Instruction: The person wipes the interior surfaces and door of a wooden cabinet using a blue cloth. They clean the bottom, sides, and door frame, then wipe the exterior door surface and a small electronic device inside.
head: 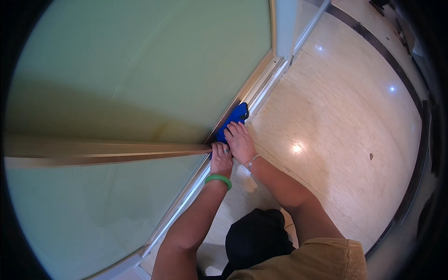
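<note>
A blue cloth [232,120] with a dark edging lies along the metal bottom track [260,87] of a sliding glass door. My right hand [240,140] presses on its near half, fingers bent over the fabric. Just below, my left hand [221,159] has its fingers curled on the cloth's near end, close against the upright edge of the door frame [157,151]. The two hands touch or nearly touch. A green bangle circles my left wrist, and a thin silver-coloured one my right. The cloth's underside and most of its near end are hidden.
Large frosted glass panels [140,70] rise to the left of the track. Polished beige stone floor [332,122] spreads to the right, with a dark border strip [385,52] and a small brown spot [371,156]. A white post [285,31] stands at the track's far end.
</note>
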{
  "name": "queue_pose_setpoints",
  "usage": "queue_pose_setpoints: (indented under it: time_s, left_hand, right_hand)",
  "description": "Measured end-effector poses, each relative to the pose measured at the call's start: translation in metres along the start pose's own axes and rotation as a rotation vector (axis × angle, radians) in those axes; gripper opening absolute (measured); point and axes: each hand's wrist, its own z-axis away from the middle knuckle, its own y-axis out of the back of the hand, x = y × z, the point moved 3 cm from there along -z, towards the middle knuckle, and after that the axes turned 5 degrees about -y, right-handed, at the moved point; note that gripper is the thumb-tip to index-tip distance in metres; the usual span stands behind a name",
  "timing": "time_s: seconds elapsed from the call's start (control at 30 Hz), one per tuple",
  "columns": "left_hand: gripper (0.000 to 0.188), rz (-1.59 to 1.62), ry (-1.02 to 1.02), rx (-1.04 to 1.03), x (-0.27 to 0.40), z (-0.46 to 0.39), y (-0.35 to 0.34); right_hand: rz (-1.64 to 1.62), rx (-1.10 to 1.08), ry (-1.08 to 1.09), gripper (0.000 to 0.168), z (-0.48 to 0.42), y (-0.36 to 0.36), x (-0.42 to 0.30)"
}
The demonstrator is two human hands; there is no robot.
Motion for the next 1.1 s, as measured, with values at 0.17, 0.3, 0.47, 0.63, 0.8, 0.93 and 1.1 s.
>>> queue_pose_setpoints:
  time_s: [0.17,0.3,0.47,0.63,0.8,0.93,1.1]
  left_hand:
    - [0.042,0.005,-0.003,0.02,-0.001,0.002,-0.017]
    - [0.041,-0.006,-0.05,0.021,-0.003,-0.002,-0.03]
    - [0.04,0.051,-0.141,-0.027,-0.01,-0.023,-0.043]
    - [0.041,0.072,-0.167,-0.053,-0.005,-0.048,-0.071]
    - [0.042,0.12,-0.185,-0.115,0.005,-0.056,-0.1]
    - [0.043,0.134,-0.142,-0.158,0.016,-0.05,-0.116]
    - [0.044,0.157,-0.097,-0.215,0.026,-0.039,-0.138]
  right_hand:
    - [-0.038,-0.016,0.004,0.035,0.001,-0.007,-0.007]
    - [-0.007,-0.048,-0.001,0.035,-0.001,-0.019,-0.007]
    - [-0.024,-0.105,-0.057,0.034,-0.014,-0.04,0.008]
    - [-0.012,-0.18,-0.066,0.034,-0.02,-0.074,0.029]
    - [0.002,-0.224,-0.03,0.035,-0.014,-0.1,0.036]
    - [0.033,-0.259,0.047,0.038,-0.005,-0.119,0.039]
    - [0.0,-0.293,0.17,0.04,0.006,-0.14,0.039]
